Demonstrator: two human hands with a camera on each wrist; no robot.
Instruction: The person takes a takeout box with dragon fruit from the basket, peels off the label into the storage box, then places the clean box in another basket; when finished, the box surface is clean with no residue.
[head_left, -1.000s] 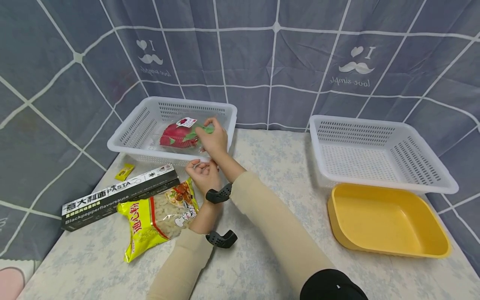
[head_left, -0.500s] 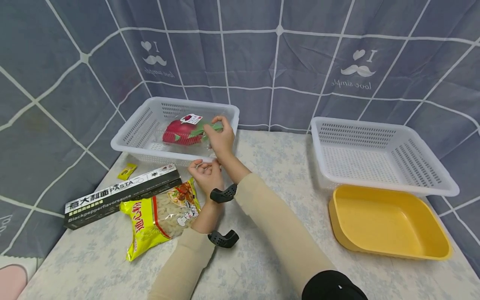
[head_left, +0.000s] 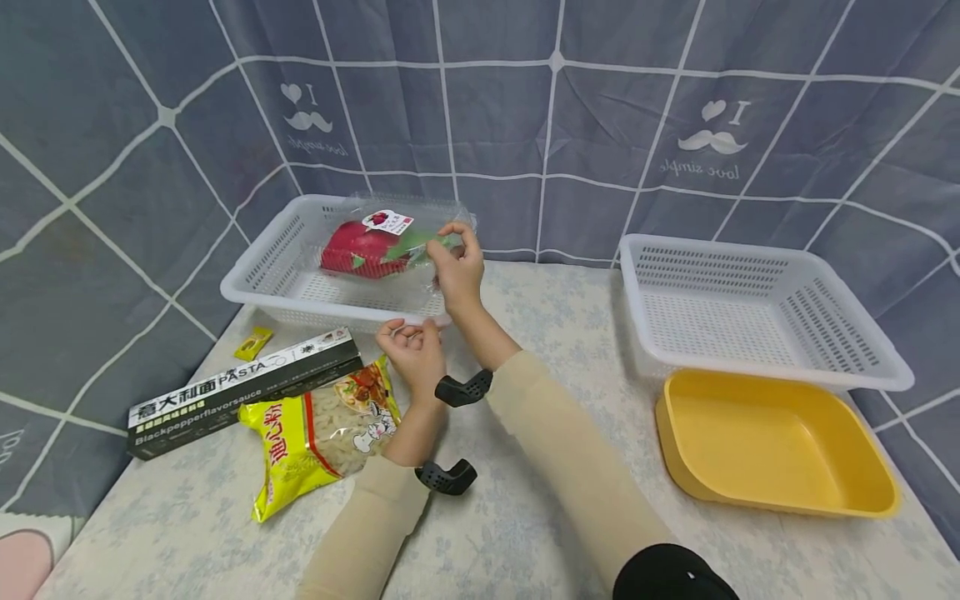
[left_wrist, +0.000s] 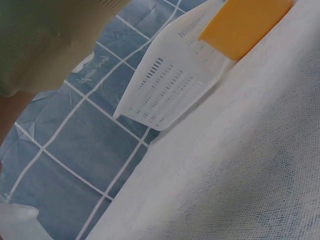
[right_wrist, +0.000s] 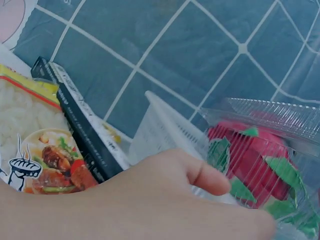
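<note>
A clear plastic fruit box [head_left: 423, 208] with a white label holds a red dragon fruit [head_left: 348, 246] with green tips. Tilted, it stands partly above the rim of the left white basket [head_left: 315, 312]. My right hand [head_left: 461, 271] pinches the box's right end between thumb and fingers. At the basket's front edge, my left hand [head_left: 412, 357] holds the rim with curled fingers and thumb. The right wrist view shows the box [right_wrist: 280, 145] close to my right hand [right_wrist: 165, 200]. In the left wrist view the left hand's fingers are out of sight.
Left of my arms lie a black pasta box [head_left: 240, 392], a yellow noodle bag [head_left: 322, 437] and a small yellow packet [head_left: 253, 343]. To the right are another white basket [head_left: 750, 367] and a yellow tub [head_left: 780, 504]. A patterned curtain [head_left: 510, 125] hangs behind.
My right hand has moved right and slightly up, lifting and tilting the fruit box so its lid rises over the basket's back rim. The left hand has stayed at the basket's rim.
</note>
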